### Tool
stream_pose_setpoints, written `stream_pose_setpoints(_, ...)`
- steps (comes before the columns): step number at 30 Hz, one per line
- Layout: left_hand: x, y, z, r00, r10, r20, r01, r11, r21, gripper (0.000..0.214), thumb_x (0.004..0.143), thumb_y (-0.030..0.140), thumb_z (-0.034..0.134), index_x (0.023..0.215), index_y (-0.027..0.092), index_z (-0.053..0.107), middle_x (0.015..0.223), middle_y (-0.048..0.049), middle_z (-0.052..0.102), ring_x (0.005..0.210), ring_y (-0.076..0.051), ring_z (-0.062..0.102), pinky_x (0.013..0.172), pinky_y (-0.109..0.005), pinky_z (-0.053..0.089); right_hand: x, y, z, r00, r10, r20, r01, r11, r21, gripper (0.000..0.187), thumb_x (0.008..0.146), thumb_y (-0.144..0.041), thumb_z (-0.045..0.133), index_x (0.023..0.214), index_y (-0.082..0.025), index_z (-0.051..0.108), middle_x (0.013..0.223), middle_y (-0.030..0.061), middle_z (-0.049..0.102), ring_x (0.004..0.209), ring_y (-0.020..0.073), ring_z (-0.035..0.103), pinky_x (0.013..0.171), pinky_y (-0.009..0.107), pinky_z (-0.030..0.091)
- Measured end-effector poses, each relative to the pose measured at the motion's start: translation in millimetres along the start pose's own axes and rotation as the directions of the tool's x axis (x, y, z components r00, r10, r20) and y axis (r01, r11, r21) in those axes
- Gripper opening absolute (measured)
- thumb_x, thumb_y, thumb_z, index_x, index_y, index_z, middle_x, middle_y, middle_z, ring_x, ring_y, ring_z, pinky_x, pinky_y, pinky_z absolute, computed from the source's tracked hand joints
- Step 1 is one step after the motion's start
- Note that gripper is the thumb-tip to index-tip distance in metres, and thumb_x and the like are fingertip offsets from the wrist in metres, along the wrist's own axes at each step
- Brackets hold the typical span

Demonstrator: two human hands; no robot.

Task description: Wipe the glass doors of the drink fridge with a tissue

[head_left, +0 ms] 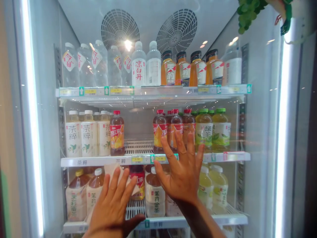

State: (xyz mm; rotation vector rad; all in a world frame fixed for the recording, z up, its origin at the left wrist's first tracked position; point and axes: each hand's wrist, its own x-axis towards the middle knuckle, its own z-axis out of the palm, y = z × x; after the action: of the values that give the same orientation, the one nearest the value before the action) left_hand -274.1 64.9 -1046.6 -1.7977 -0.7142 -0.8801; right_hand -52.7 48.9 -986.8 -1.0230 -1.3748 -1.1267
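My left hand (112,201) lies flat with its fingers stretched out at the lower middle, in front of a drinks cooler. Under its fingers shows a pale, thin wipe or tissue (112,169), which seems pressed against the glass door (138,127). To the right, my right hand (180,168) is raised with fingers spread and palm toward the glass, holding nothing. Whether that palm touches the door, I cannot tell. Behind its fingertips stand red-capped tea bottles (160,132) on the middle shelf.
Clear water bottles (70,71) and black-capped orange bottles (196,71) line the top shelf (173,90). White-labelled bottles (73,135) and green tea bottles (221,130) fill the middle shelf's ends. Light strips (32,115) run down both sides. Green grapes (250,13) show at top right.
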Motion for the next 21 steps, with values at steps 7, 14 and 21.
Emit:
stream_pose_setpoints(7, 89, 11, -8.4, 0.998, 0.014, -0.063, -0.03, 0.966, -0.257, 0.105, 0.088, 0.083, 0.035, 0.164, 0.019, 0.001, 0.174, -0.0132, -0.006, 0.161, -0.034, -0.004, 0.13, -0.058, 0.014, -16, 7, -19, 0.987, 0.105, -0.125, -0.061, 0.947, 0.316, 0.064, 0.104, -0.022, 0.037, 0.164, -0.033, 0.018, 0.172, 0.0035, 0.021, 0.158, 0.031, 0.024, 0.124, 0.07, 0.027)
stream_pose_setpoints(14, 82, 44, -12.3, 0.958, -0.272, -0.09, 0.126, 0.681, -0.721, 0.09, 0.088, 0.073, -0.011, 0.158, 0.018, -0.024, 0.174, -0.0156, -0.007, 0.161, -0.03, -0.003, 0.128, -0.06, 0.022, -54, -36, -18, 0.996, 0.079, -0.045, -0.055, 0.918, 0.392, 0.072, 0.101, -0.014, 0.036, 0.166, -0.018, 0.004, 0.174, 0.0107, 0.012, 0.159, 0.0265, 0.021, 0.12, 0.049, 0.046)
stream_pose_setpoints(21, 55, 25, -37.1, 0.966, -0.241, -0.096, 0.085, 0.641, -0.763, 0.072, 0.097, 0.065, 0.005, 0.163, 0.035, -0.006, 0.175, -0.0051, -0.004, 0.161, -0.032, 0.001, 0.128, -0.065, 0.018, -38, -54, -1, 0.983, 0.031, 0.18, -0.054, 0.99, 0.127, 0.082, 0.101, -0.024, 0.045, 0.165, -0.01, -0.006, 0.173, 0.0162, 0.002, 0.161, 0.0337, 0.001, 0.127, 0.067, 0.024)
